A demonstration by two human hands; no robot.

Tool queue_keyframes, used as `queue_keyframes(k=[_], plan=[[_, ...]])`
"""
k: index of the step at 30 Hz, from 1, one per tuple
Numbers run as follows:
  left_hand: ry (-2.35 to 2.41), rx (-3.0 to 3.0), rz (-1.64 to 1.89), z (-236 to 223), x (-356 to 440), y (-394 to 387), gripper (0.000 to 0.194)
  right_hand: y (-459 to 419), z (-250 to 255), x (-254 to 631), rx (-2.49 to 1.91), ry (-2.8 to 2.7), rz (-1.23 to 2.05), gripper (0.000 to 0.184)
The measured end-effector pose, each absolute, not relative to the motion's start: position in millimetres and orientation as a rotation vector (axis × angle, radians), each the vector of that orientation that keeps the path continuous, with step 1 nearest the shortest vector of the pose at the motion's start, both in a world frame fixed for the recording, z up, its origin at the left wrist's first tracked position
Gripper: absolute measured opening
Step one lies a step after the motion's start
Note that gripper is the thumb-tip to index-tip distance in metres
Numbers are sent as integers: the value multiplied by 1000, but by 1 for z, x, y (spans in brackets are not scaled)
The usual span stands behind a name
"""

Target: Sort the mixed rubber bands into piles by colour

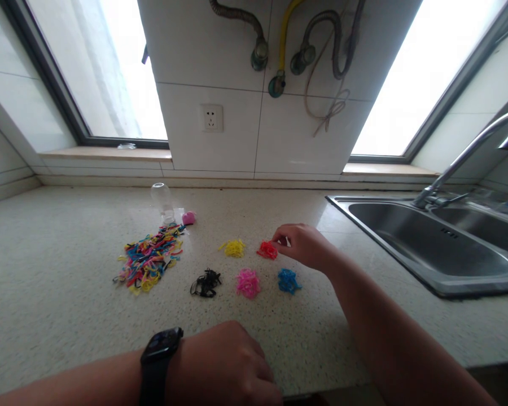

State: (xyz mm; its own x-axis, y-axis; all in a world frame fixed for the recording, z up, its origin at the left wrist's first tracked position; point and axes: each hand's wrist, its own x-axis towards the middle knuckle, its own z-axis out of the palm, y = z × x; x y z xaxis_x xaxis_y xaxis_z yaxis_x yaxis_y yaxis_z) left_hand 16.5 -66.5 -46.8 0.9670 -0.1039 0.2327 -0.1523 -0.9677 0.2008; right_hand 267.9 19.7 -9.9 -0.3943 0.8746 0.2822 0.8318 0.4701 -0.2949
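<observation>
My right hand point(302, 243) reaches over the counter, with its thumb and fingertips pinched together at the right edge of a small pile of red rubber bands point(267, 250). My left hand point(224, 363), below a black wristwatch point(163, 345), is curled at the counter's near edge; its fingertips are hidden. Around the red pile lie sorted piles of yellow rubber bands point(234, 248), pink rubber bands point(248, 283), blue rubber bands point(288, 280) and black rubber bands point(206, 283). Farther left spreads a larger pile of mixed-colour rubber bands point(150, 259).
A clear bottle point(162, 200) and a pink lump point(188, 218) sit behind the mixed pile. To the right, a steel sink point(442, 285) with a faucet point(469, 152) is set into the counter point(68, 270). Pipes and a socket point(212, 118) are on the tiled wall behind.
</observation>
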Motion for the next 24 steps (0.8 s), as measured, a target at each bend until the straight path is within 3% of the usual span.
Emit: queue_keyframes(k=[6,24], plan=[[-153,2903,357,-50,16,-68,20,23,-11,264,-1284,-1996,205,18],[-156,2926,224,-42,17,-67,21,1,3,253,-1074,-1885,163,14]])
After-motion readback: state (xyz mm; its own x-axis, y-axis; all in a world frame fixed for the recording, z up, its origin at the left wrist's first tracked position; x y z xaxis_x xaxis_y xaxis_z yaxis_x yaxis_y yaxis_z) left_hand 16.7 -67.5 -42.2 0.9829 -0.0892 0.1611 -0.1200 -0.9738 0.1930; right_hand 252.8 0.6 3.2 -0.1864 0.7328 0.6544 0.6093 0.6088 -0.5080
